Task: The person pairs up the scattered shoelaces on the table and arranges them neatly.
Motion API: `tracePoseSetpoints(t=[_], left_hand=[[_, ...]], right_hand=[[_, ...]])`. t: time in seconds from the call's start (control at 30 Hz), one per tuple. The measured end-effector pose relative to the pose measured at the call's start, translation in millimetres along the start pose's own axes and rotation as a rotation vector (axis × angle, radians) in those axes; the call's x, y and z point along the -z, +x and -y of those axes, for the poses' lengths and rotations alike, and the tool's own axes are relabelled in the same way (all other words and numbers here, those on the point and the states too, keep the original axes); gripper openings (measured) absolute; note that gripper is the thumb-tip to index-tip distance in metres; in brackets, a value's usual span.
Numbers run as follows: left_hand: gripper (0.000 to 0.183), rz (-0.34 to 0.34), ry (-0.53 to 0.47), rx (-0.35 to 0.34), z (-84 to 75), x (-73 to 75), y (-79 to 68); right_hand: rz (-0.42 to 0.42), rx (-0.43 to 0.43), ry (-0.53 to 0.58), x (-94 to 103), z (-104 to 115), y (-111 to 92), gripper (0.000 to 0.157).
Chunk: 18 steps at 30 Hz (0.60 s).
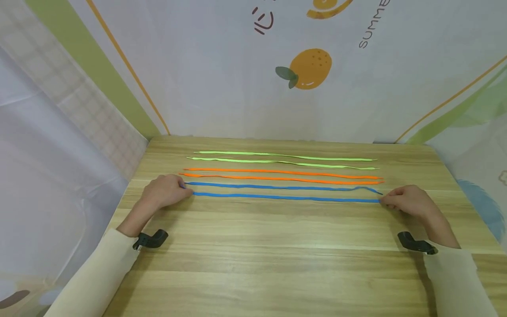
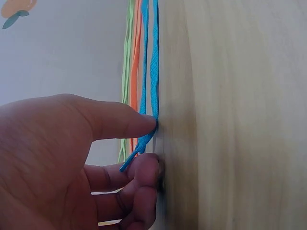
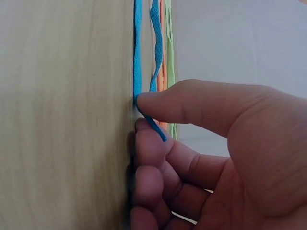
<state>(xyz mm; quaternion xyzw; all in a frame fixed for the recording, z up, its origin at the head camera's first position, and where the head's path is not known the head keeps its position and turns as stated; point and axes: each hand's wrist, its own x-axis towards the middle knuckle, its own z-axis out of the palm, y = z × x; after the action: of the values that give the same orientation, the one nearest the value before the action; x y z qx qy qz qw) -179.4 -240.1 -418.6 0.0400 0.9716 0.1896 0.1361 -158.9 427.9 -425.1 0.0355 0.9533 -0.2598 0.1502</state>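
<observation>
Two flat blue shoelaces lie side by side across the wooden table (image 1: pixel 261 264). My left hand (image 1: pixel 165 190) pinches the left end of the nearer blue shoelace (image 1: pixel 285 198) between thumb and fingers, its tip (image 2: pixel 127 164) poking out. At the other end, my right hand (image 1: pixel 408 200) pinches the same lace, and a short tip (image 3: pixel 160 134) shows past the thumb. Between the hands this lace runs nearly straight. Just behind it is the farther blue shoelace (image 1: pixel 257 187), with a small wave near its right end.
Beyond the blue pair lie two orange shoelaces (image 1: pixel 277 178), then two light green shoelaces (image 1: pixel 237 153), all roughly parallel. A white cloth printed with an orange fruit (image 1: pixel 313 68) hangs behind the table's back edge. Cloth (image 1: pixel 47 145) also hangs along the left side.
</observation>
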Motion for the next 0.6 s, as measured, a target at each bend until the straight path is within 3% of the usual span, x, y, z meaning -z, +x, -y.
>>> tracePoseSetpoints(t=[0.2, 0.6], left_hand=[[0.050, 0.003, 0.009, 0.028, 1.0, 1.0, -0.9], [0.047, -0.012, -0.009, 0.027, 1.9, -2.2, -1.9]], right_hand=[[-0.006, 0.009, 0.005, -0.9, -0.7, -1.8, 0.029], [-0.018, 0.012, 0.014, -2.7, -1.4, -5.1, 0.032]])
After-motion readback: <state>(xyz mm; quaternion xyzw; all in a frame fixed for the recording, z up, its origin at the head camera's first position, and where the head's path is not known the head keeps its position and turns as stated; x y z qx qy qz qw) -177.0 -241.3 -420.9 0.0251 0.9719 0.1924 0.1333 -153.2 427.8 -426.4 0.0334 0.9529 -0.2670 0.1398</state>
